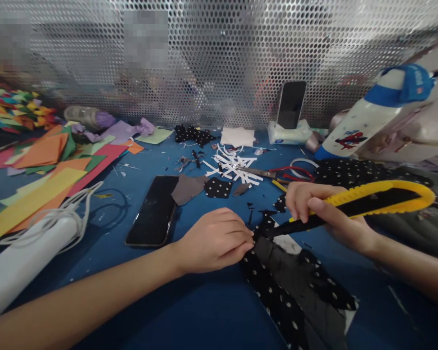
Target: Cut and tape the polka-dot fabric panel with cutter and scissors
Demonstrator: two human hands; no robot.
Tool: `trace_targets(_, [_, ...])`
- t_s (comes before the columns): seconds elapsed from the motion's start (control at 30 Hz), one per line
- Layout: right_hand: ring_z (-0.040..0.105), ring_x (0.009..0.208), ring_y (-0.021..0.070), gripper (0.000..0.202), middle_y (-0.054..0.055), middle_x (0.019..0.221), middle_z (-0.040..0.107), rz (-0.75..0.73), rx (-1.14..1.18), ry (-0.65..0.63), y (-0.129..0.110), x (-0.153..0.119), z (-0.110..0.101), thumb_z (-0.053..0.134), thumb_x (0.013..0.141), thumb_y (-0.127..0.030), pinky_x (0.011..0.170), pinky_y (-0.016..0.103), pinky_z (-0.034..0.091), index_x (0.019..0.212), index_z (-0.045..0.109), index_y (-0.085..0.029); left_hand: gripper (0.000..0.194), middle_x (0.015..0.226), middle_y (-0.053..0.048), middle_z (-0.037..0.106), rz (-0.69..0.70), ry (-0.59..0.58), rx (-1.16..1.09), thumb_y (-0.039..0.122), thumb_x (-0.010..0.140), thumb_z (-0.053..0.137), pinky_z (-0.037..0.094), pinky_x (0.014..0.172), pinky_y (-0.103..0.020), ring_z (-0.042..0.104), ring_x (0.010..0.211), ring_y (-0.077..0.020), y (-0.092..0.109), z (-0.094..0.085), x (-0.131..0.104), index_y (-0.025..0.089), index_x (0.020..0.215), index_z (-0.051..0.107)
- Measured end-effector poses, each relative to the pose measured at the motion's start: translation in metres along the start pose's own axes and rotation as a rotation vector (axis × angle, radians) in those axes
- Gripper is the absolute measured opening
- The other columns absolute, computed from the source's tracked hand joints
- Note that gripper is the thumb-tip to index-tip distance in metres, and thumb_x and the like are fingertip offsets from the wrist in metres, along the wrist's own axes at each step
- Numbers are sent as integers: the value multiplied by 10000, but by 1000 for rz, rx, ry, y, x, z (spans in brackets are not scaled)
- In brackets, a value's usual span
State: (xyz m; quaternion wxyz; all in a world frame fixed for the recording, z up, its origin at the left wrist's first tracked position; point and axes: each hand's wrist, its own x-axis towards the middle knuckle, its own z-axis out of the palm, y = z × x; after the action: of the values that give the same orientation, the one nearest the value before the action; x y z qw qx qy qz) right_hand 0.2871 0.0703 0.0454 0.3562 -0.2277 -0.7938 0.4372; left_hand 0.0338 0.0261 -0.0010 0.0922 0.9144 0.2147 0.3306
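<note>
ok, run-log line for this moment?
left hand: pinching polka-dot fabric | right hand: holding yellow-black tool, tip at fabric | scissors: blades at white strips

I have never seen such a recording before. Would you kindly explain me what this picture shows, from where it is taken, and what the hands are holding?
There is no robot here: these are a person's two bare hands. The only picture comes from a camera worn on the head, looking forward and down.

The left hand pinches the end of a black dotted cloth. The right hand holds a black and yellow tool, perhaps a cutter, its tip at the cloth.

On the blue table lie a phone, white strips, scissors and, at the left, coloured paper. A bottle leans at the right. Behind stands a silvery sheet full of holes.
</note>
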Motion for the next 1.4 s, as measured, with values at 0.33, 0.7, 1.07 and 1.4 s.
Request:
trace_targets(0.33, [538,676,152,373,38,757,582,-17,-141,-75,-9,-4,0,436,1012,-393,620,300,389,721,544,-186,223,935,-64,763,-5,-2,6,179,983,486,539,834,-354,677,884,-194,0,-1,1,114,964,698])
trace_targets(0.7, [543,690,146,374,27,759,579,-7,-129,-40,-6,-4,1,449,1008,-403,639,294,394,720,553,-189,230,937,-65,762,-3,-4,1,186,987,479,535,842,-353,679,894,-196,-1,-1,0,115,965,696])
trace_targets(1.07, [543,679,151,328,31,749,578,-54,-168,-55,-7,-5,5,445,1003,-333,616,300,391,729,558,-193,233,944,-66,762,-7,-13,-5,187,991,477,537,839,-362,676,890,-197,-1,0,0,109,968,695])
trace_targets(1.4, [537,592,150,335,-46,512,419,91,473,-61,5,-5,28,467,1006,-345,610,295,392,707,404,-207,244,996,-90,737,-72,-1,-71,192,1005,436,549,868,-374,677,942,-208,0,0,0,124,1063,664])
